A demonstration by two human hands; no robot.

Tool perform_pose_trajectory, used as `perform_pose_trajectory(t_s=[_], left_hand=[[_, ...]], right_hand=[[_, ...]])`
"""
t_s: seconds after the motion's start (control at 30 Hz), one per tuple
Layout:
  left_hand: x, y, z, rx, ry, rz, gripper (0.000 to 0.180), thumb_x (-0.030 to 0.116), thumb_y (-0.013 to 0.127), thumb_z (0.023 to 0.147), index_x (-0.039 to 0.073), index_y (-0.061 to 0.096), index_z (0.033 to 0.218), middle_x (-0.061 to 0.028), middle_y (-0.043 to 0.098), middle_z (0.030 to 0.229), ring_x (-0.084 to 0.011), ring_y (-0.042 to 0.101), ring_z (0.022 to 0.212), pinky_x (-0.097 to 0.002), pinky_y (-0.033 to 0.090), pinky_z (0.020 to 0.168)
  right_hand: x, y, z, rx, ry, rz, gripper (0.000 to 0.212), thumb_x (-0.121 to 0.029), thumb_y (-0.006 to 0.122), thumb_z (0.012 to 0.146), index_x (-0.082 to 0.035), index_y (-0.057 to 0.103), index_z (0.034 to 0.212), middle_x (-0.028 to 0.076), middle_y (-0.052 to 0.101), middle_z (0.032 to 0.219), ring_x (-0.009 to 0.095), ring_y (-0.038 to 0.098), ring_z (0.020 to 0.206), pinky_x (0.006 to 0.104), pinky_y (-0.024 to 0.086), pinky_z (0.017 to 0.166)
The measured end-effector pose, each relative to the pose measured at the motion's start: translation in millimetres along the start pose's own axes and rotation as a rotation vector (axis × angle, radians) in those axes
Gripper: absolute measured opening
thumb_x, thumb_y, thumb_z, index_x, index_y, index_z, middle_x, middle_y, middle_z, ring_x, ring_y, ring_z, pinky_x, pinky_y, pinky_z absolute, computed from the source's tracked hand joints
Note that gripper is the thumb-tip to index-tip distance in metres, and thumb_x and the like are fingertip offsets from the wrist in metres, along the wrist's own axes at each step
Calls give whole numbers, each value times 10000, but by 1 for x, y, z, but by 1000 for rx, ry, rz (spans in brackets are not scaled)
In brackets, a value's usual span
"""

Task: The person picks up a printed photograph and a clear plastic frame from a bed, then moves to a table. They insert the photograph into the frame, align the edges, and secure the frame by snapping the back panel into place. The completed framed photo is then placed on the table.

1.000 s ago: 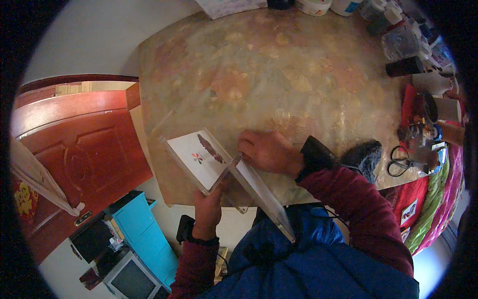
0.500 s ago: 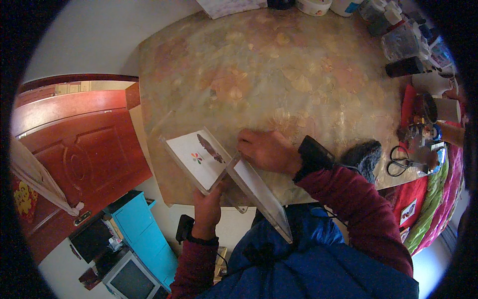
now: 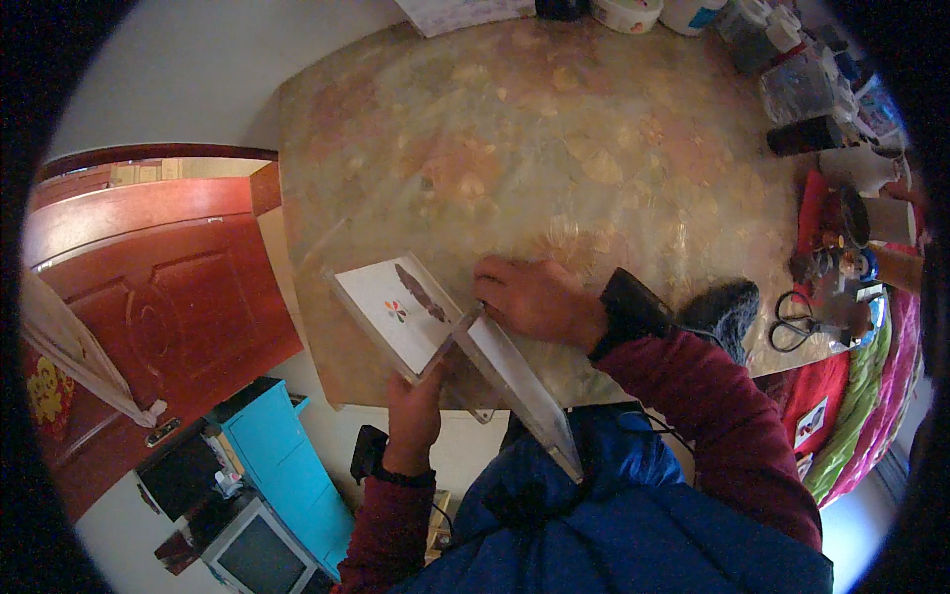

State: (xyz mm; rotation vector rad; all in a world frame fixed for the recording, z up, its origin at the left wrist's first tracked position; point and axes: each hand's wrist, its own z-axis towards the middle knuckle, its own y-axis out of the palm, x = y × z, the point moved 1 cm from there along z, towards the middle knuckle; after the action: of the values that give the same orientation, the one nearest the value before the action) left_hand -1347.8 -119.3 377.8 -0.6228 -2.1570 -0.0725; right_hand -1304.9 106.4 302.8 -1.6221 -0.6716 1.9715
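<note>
Near the table's front edge, a clear plastic frame (image 3: 388, 315) stands opened in a V, its two panels meeting at the middle. White card shows inside; the left panel bears a dark, feather-like shape and small coloured petals. My left hand (image 3: 414, 411) grips it from below at the left panel's lower corner, its fingers partly hidden behind the plastic. At the top of the right panel (image 3: 520, 381), my right hand (image 3: 539, 297) has curled fingers closed on the upper corner. The right panel slants down toward my lap.
Scissors (image 3: 792, 322) and a dark fuzzy item (image 3: 722, 312) lie at the right of the patterned table (image 3: 554, 139). Bottles and jars (image 3: 802, 79) crowd the far right corner. A white tub (image 3: 625, 14) stands at the back. Left are a red door (image 3: 178, 307) and a blue cabinet (image 3: 282, 465).
The frame's left panel has shifted very slightly to the right, tilting a little. Both hands keep nearly the same place and hold.
</note>
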Motion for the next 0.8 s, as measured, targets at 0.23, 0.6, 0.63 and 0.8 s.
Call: perform_pose_trajectory(t_s=[0.23, 0.6, 0.63, 0.8], left_hand=[[-3, -4, 1, 33, -48, 43, 353, 152, 660, 907, -24, 634, 1211, -107, 687, 1152, -216, 644, 1042, -358, 493, 929], [-6, -1, 4, -17, 2, -39, 353, 117, 639, 913, -23, 616, 1236, -107, 676, 1177, -223, 642, 1058, -353, 495, 932], [-6, -2, 4, 7, -41, -16, 352, 113, 636, 913, -22, 616, 1237, -108, 675, 1182, -222, 640, 1061, -353, 495, 932], [-4, 0, 2, -14, -1, -76, 339, 100, 642, 910, -17, 621, 1227, -104, 675, 1175, -215, 638, 1050, -353, 495, 927]], right_hand=[[0, -1, 1, -21, -4, -41, 171, -156, 649, 834, -84, 596, 981, 103, 592, 1066, 309, 669, 912, 414, 568, 686], [-1, 0, 0, 23, -1, -28, 167, -151, 637, 834, -83, 605, 983, 98, 603, 1080, 302, 675, 910, 421, 571, 677], [0, -1, 1, 26, -9, -27, 165, -155, 635, 835, -83, 607, 982, 97, 604, 1080, 301, 676, 913, 422, 571, 675], [0, -1, 1, -24, -2, -60, 157, -166, 636, 836, -84, 613, 968, 92, 612, 1081, 296, 675, 921, 422, 572, 671]])
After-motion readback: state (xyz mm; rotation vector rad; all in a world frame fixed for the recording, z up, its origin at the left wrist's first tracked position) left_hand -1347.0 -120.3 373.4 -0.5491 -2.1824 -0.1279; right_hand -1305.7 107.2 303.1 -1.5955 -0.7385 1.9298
